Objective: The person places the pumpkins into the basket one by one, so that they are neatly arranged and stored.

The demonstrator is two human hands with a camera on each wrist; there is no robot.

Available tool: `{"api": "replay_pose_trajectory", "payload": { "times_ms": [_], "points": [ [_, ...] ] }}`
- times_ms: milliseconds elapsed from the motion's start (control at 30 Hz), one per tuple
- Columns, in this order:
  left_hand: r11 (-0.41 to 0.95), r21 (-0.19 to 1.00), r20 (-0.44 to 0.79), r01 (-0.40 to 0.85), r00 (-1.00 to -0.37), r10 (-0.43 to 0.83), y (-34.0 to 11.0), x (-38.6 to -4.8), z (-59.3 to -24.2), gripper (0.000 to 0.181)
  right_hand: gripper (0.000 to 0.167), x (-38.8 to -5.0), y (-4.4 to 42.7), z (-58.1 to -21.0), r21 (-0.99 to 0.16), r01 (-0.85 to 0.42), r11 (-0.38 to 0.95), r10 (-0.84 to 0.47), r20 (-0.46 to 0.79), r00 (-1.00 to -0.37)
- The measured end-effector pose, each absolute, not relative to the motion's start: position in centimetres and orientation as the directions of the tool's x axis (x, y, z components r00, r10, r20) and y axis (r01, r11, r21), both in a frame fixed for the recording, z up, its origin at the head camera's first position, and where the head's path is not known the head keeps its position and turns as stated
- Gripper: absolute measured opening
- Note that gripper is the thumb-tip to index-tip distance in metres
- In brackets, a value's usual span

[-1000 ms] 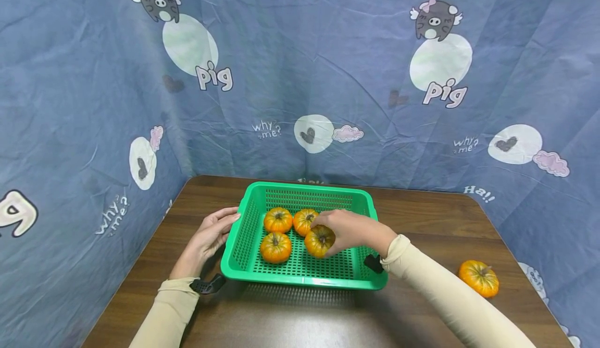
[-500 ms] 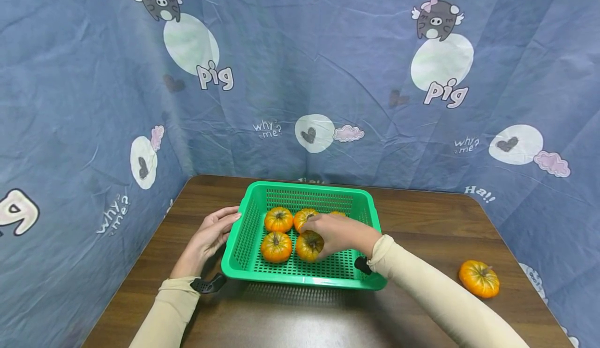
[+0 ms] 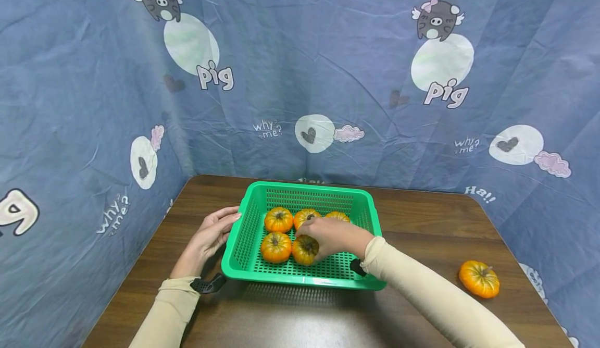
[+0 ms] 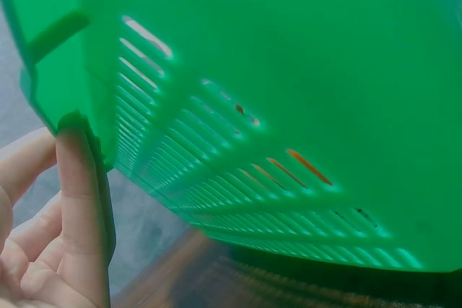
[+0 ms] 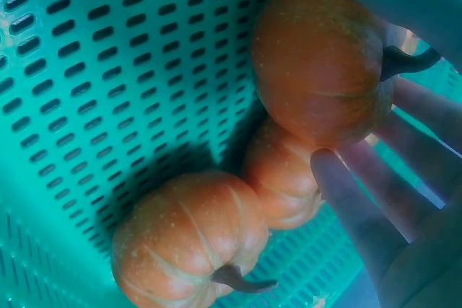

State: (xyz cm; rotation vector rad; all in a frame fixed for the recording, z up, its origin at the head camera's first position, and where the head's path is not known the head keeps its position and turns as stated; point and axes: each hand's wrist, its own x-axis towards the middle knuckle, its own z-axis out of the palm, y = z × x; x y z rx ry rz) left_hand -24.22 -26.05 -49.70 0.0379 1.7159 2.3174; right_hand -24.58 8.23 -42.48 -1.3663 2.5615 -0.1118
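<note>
Small orange pumpkins sit in a green plastic basket (image 3: 309, 281) on the table. My left hand (image 3: 213, 233) holds the basket's left rim, its fingertips at the edge; the left wrist view shows the slotted outer wall (image 4: 325, 70). Inside the basket, my right hand (image 3: 334, 236) grips a pumpkin (image 3: 305, 250) around its side, thumb and fingers spread about it. This pumpkin is beside the front-left pumpkin (image 3: 276, 247). Behind them stand a back-left pumpkin (image 3: 278, 220), a middle one (image 3: 306, 215) and a partly covered right one (image 3: 338, 215). The right wrist view shows the gripped pumpkin (image 5: 317, 63) near two others.
Another pumpkin (image 3: 479, 279) lies on the wooden table (image 3: 422, 218) at the right, outside the basket and beyond the right forearm. Blue printed cloth (image 3: 300, 77) hangs behind the table and along its sides.
My right hand has moved left and slightly toward the front with the pumpkin, up to the front-left one. The back-right pumpkin has come into view. My left hand has stayed at the rim.
</note>
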Motion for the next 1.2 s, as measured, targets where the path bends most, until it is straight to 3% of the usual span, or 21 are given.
{"api": "replay_pose_trajectory", "payload": {
  "times_ms": [933,1200],
  "points": [
    [-0.275,0.949,-0.096,-0.157,-0.97,0.222,-26.13,-24.31,-50.19,0.024,0.057,-24.48,8.14,-42.84,-0.159,-0.825,0.542,-0.839,-0.153,-0.522],
    [-0.265,0.951,-0.101,-0.157,-0.972,0.212,-26.04,-24.32,-50.09,0.023,0.058,-24.59,8.57,-42.41,-0.21,-0.814,0.541,-0.841,-0.132,-0.525]
  ]
}}
